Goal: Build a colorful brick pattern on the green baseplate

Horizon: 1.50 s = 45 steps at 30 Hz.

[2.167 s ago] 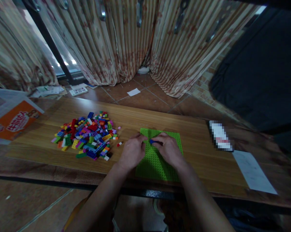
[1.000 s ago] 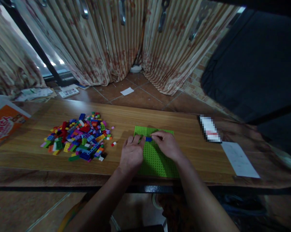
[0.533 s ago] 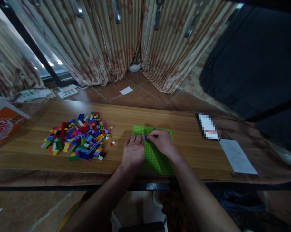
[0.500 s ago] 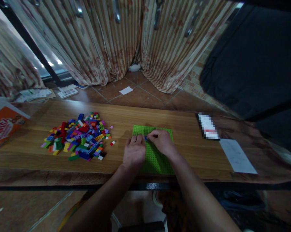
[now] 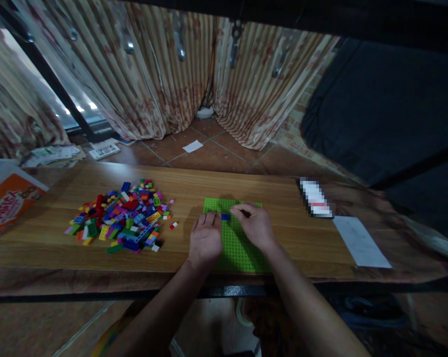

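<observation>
A green studded baseplate (image 5: 242, 248) lies on the wooden table (image 5: 283, 238) in front of me. A small blue brick (image 5: 225, 216) sits on its far left part. My left hand (image 5: 205, 239) lies flat on the plate's left edge, fingers stretched out, the tips just left of the brick. My right hand (image 5: 254, 225) rests on the plate with its fingers curled in a pinch, the tips touching the brick's right end. A heap of loose bricks in several colours (image 5: 121, 216) lies to the left.
An orange and white box (image 5: 6, 203) sits at the table's left end. A blurred-out card (image 5: 315, 198) and a white paper sheet (image 5: 359, 241) lie to the right. Beyond the table are a tiled floor, striped curtains (image 5: 164, 74) and a dark cloth (image 5: 387, 109).
My right fingertips have slid a little to the right, so more of the blue brick shows on the plate. My left hand stays flat on the plate's edge. The view has shifted slightly.
</observation>
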Each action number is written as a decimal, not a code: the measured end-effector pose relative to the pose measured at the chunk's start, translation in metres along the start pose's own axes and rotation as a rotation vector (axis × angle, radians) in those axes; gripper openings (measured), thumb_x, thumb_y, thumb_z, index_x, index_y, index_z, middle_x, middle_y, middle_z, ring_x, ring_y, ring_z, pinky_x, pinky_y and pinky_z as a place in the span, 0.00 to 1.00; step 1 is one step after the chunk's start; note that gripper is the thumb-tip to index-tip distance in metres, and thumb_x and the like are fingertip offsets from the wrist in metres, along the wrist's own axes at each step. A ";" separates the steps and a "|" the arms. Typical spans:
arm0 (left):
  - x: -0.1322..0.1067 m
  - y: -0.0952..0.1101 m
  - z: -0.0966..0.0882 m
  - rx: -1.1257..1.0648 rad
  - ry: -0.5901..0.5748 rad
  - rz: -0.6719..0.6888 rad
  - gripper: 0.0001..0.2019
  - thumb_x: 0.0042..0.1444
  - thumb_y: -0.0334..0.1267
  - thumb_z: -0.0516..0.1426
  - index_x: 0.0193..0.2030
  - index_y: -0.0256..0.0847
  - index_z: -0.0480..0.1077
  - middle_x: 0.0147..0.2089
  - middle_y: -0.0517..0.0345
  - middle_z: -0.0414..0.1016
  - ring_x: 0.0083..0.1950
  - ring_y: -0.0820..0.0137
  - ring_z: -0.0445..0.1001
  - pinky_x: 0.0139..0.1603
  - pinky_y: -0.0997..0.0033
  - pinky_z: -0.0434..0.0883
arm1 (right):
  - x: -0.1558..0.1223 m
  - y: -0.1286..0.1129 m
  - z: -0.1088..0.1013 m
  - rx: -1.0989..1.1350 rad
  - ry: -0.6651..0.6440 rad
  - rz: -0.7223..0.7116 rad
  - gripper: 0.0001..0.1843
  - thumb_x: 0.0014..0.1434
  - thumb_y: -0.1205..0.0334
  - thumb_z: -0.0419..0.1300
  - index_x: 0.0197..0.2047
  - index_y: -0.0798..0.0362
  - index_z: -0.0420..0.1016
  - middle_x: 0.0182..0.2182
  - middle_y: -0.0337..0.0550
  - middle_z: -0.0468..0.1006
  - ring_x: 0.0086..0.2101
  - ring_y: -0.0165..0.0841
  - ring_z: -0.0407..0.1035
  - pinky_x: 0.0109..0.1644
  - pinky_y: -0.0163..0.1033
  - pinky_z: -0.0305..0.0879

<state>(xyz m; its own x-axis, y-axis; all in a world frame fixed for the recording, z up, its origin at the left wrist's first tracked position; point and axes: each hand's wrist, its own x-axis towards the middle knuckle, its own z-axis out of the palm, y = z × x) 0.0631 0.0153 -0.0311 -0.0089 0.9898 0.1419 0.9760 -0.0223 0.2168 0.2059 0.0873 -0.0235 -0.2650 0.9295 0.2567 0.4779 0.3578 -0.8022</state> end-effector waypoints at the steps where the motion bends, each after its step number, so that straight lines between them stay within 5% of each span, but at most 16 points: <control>1: 0.001 -0.002 0.000 -0.036 0.027 -0.007 0.21 0.58 0.27 0.49 0.58 0.36 0.68 0.55 0.46 0.73 0.54 0.59 0.70 0.55 0.62 0.67 | 0.000 0.001 -0.006 0.010 0.066 0.015 0.10 0.59 0.58 0.59 0.33 0.51 0.81 0.33 0.43 0.81 0.35 0.34 0.74 0.42 0.39 0.67; 4: 0.004 -0.010 -0.002 -0.142 0.118 -0.035 0.21 0.59 0.26 0.48 0.58 0.36 0.68 0.53 0.47 0.74 0.53 0.61 0.70 0.56 0.62 0.67 | 0.002 0.008 -0.025 -0.080 0.190 0.116 0.12 0.58 0.55 0.60 0.36 0.53 0.81 0.35 0.45 0.81 0.33 0.35 0.73 0.41 0.41 0.68; 8: 0.010 -0.015 -0.004 -0.263 0.173 0.035 0.18 0.61 0.31 0.51 0.57 0.36 0.68 0.53 0.48 0.73 0.54 0.62 0.69 0.59 0.62 0.66 | 0.002 0.020 -0.033 -0.350 -0.044 0.241 0.19 0.53 0.53 0.65 0.45 0.55 0.79 0.37 0.49 0.81 0.33 0.38 0.73 0.42 0.44 0.67; 12: 0.018 -0.015 0.001 -0.280 0.093 0.108 0.14 0.62 0.33 0.52 0.53 0.39 0.71 0.52 0.51 0.74 0.53 0.63 0.69 0.58 0.61 0.66 | 0.002 0.021 -0.029 -0.480 -0.144 0.222 0.11 0.55 0.62 0.63 0.42 0.54 0.79 0.38 0.49 0.81 0.39 0.39 0.74 0.46 0.43 0.66; 17: 0.023 -0.012 0.004 -0.142 0.018 0.120 0.10 0.63 0.33 0.51 0.44 0.40 0.73 0.46 0.51 0.73 0.50 0.61 0.69 0.53 0.60 0.66 | 0.004 0.016 -0.027 -0.460 -0.136 0.186 0.06 0.57 0.64 0.61 0.37 0.53 0.79 0.35 0.46 0.80 0.38 0.38 0.74 0.45 0.42 0.66; 27: 0.017 -0.016 -0.004 -0.029 0.017 -0.043 0.11 0.63 0.32 0.49 0.46 0.38 0.71 0.47 0.49 0.73 0.50 0.58 0.68 0.52 0.58 0.65 | 0.001 0.017 -0.022 -0.373 -0.134 0.099 0.08 0.58 0.61 0.59 0.39 0.52 0.79 0.37 0.45 0.79 0.37 0.36 0.73 0.46 0.42 0.66; 34: 0.017 -0.021 -0.003 -0.086 -0.008 -0.002 0.12 0.62 0.30 0.49 0.46 0.39 0.72 0.48 0.50 0.72 0.50 0.61 0.69 0.54 0.60 0.65 | 0.000 0.022 -0.015 -0.433 -0.165 0.067 0.12 0.58 0.57 0.57 0.40 0.52 0.78 0.38 0.47 0.79 0.38 0.39 0.73 0.46 0.44 0.67; 41: 0.015 -0.026 -0.005 -0.280 0.062 -0.007 0.13 0.59 0.30 0.51 0.48 0.39 0.72 0.47 0.51 0.74 0.50 0.64 0.71 0.56 0.64 0.67 | 0.002 0.024 -0.011 -0.580 -0.216 0.073 0.15 0.59 0.54 0.56 0.43 0.51 0.78 0.36 0.47 0.80 0.37 0.40 0.74 0.43 0.44 0.67; 45: 0.015 -0.055 -0.023 -0.346 0.186 -0.114 0.14 0.58 0.29 0.52 0.49 0.39 0.72 0.47 0.51 0.76 0.51 0.64 0.73 0.58 0.64 0.67 | 0.004 0.024 -0.010 -0.597 -0.213 0.097 0.14 0.59 0.53 0.56 0.41 0.50 0.79 0.36 0.46 0.80 0.37 0.40 0.74 0.42 0.43 0.67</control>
<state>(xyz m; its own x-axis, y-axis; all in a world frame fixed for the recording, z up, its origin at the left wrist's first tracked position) 0.0037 0.0282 -0.0184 -0.1829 0.9472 0.2635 0.8359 0.0088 0.5489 0.2250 0.1010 -0.0360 -0.3279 0.9440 0.0359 0.8762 0.3181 -0.3620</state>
